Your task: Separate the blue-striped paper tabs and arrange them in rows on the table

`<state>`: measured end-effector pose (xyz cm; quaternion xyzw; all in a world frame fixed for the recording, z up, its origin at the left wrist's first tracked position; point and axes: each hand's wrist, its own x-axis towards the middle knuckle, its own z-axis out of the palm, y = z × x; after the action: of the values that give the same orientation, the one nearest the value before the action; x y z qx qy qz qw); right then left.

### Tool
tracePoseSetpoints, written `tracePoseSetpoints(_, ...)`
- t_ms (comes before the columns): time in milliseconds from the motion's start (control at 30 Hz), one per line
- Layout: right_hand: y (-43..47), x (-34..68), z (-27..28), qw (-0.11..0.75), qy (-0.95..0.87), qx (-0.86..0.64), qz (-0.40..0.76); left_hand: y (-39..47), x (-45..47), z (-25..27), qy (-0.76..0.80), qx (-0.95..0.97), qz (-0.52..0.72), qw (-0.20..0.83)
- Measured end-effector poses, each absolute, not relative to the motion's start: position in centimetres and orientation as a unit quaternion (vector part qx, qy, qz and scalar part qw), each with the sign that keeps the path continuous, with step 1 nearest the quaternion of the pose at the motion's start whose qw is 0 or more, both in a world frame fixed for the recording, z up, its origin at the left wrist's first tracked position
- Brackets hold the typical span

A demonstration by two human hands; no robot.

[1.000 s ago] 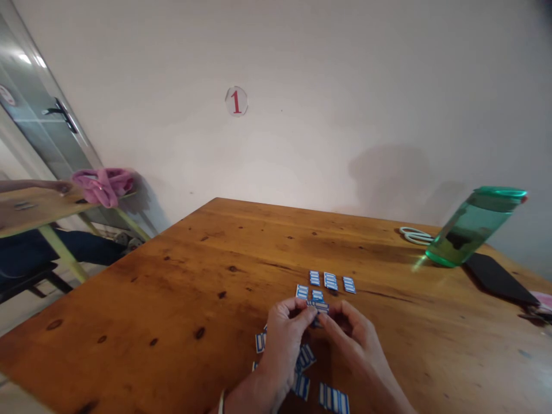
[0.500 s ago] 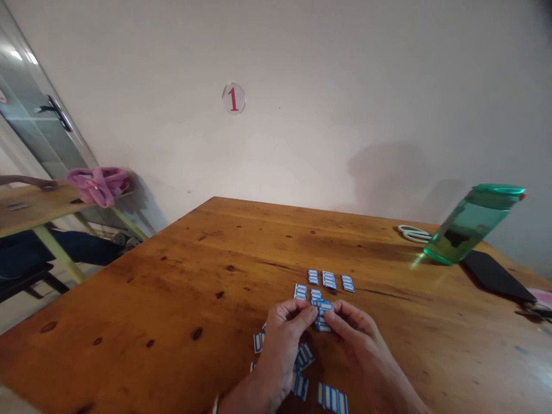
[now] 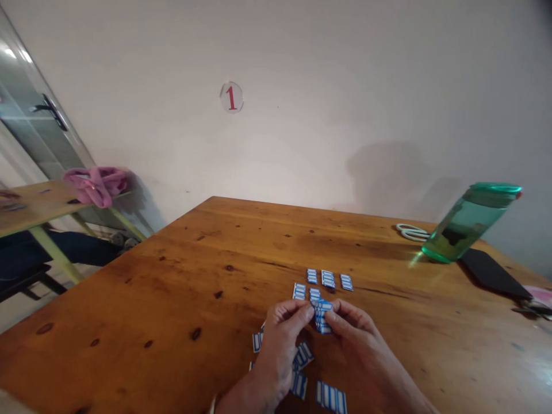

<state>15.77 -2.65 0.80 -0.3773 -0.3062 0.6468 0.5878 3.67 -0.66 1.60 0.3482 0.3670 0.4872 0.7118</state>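
Small flat cards striped in blue and white lie about my hands on the wooden table (image 3: pixel 172 299). Between my fingertips is one such striped card (image 3: pixel 323 316); it may be more than one piece, as the edges overlap in view. My left hand (image 3: pixel 282 339) pinches its left side with thumb and forefinger. On the other side, my right hand (image 3: pixel 360 339) grips it with thumb and fingers. Beyond the hands lie several cards (image 3: pixel 328 279) in a loose row. Nearer me, a card (image 3: pixel 331 397) and other cards (image 3: pixel 303 356) lie partly behind my left wrist.
At the right a green bottle (image 3: pixel 472 224) leans at a slant in view, beside a black flat case (image 3: pixel 494 273) and a coiled white cable (image 3: pixel 411 232). A pink cloth (image 3: pixel 99 184) rests on another table at the left, where a seated person's leg (image 3: pixel 81 246) shows.
The held card has tilted slightly between my fingers. Both hands keep nearly the same place and grip. At the left, the other person's arm has drawn back toward the picture's edge.
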Motion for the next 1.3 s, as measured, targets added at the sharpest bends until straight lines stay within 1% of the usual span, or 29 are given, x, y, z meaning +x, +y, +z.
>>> tracePoseSetpoints(167,-2.6,15.6,1.0,0.598,-0.337,-0.43,0.586,-0.5,3.8,0.9,0.357,0.387,0.487,0.697)
tracePoseSetpoints(333,-3.0,15.1,1.2,0.597,-0.429,-0.516,0.44,-0.5,3.9,0.8,0.381,0.456,0.489,0.638)
tracePoseSetpoints(400,-3.1,15.0,1.3,0.582,-0.465,-0.528,0.408,-0.4,3.8,1.0,0.39,0.472,0.484,0.625)
tracePoseSetpoints(500,-3.1,15.1,1.8,0.545,-0.514,-0.527,0.401,0.0,3.4,1.4,0.397,0.48,0.499,0.603)
tracePoseSetpoints(600,-4.0,15.5,2.8,0.471,-0.582,-0.556,0.36,0.8,2.7,1.4,0.403,0.445,0.545,0.586)
tracePoseSetpoints(700,-6.3,16.1,3.0,0.325,-0.668,-0.585,0.325,1.5,2.0,1.4,0.401,0.4,0.576,0.59)
tracePoseSetpoints(767,-8.2,16.7,2.2,0.236,-0.72,-0.583,0.293,1.6,1.7,1.5,0.397,0.382,0.583,0.596)
tracePoseSetpoints(933,-10.9,18.0,-1.2,0.068,-0.777,-0.566,0.267,1.4,1.8,1.8,0.392,0.367,0.586,0.607)
tracePoseSetpoints(1000,-11.1,18.0,-2.0,0.037,-0.776,-0.576,0.252,1.4,1.8,1.8,0.394,0.367,0.581,0.61)
tracePoseSetpoints(1067,-11.0,17.8,-2.3,0.024,-0.775,-0.583,0.243,1.4,1.9,1.7,0.397,0.367,0.579,0.61)
tracePoseSetpoints(1200,-10.6,17.1,-1.5,-0.005,-0.769,-0.593,0.241,1.7,1.8,1.4,0.401,0.367,0.582,0.605)
tracePoseSetpoints(1300,-10.5,16.7,-0.7,0.006,-0.768,-0.594,0.241,1.7,1.8,1.3,0.403,0.368,0.582,0.603)
